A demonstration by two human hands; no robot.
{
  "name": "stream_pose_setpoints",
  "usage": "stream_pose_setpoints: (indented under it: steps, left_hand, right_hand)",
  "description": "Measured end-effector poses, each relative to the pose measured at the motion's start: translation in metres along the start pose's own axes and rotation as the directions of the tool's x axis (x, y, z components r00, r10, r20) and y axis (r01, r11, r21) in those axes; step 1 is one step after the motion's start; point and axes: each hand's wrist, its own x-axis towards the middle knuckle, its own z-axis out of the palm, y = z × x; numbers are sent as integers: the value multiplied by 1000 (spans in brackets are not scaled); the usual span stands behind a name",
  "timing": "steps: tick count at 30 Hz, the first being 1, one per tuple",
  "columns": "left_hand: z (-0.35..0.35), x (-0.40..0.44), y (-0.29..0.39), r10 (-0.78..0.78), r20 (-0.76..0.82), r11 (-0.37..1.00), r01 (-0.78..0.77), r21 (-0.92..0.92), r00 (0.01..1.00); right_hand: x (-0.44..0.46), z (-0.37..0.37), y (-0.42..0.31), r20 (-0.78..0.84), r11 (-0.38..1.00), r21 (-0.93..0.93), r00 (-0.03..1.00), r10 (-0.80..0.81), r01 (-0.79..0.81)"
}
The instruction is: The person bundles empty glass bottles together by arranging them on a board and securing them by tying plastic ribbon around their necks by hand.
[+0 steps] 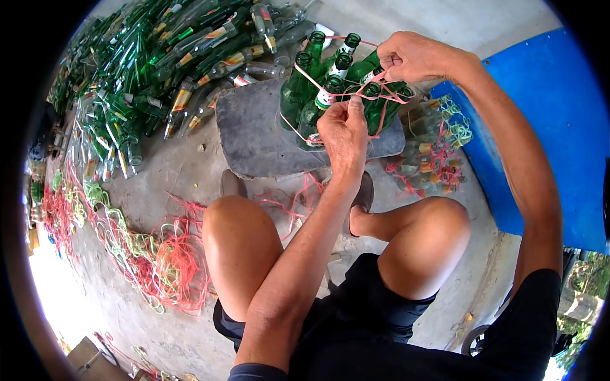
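Note:
Several green glass bottles (294,90) stand upright in a cluster on a dark flat board (251,130). Pink plastic twine (309,77) loops around the bottles and crosses between their necks. My left hand (344,132) is at the near side of the cluster, thumb and fingers pinched on the twine. At the far right of the bottles, my right hand (406,56) is closed with its fingers curled on another stretch of the twine. The bottles' lower right parts are partly hidden behind my left hand and the twine.
A large heap of loose bottles (171,70) fills the upper left. Tangled red and green twine (171,267) lies on the concrete floor at left. Tied bottles (426,166) lie right of the board, near a blue panel (546,127). My knees flank the near side.

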Motion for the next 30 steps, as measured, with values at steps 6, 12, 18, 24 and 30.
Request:
stream_pose_setpoints:
  steps: [6, 12, 18, 24, 30]
  left_hand:
    - [1, 0, 0, 29, 34, 999, -29, -19, 999]
    - [3, 1, 0, 45, 36, 999, -45, -13, 998]
    - [4, -2, 4, 61, 45, 998, -60, -16, 997]
    - [4, 1, 4, 70, 44, 997, -71, 26, 997]
    - [5, 1, 8, 55, 72, 997, -58, 41, 996]
  right_hand:
    - [0, 2, 13, -42, 996, 91, 999, -21, 24]
    - [3, 7, 21, 0, 976, 205, 998, 70, -69]
    - [1, 4, 14, -16, 967, 242, 996, 85, -78]
    - [2, 8, 17, -36, 959, 271, 995, 96, -83]
    - [3, 5, 14, 34, 969, 169, 983, 179, -183]
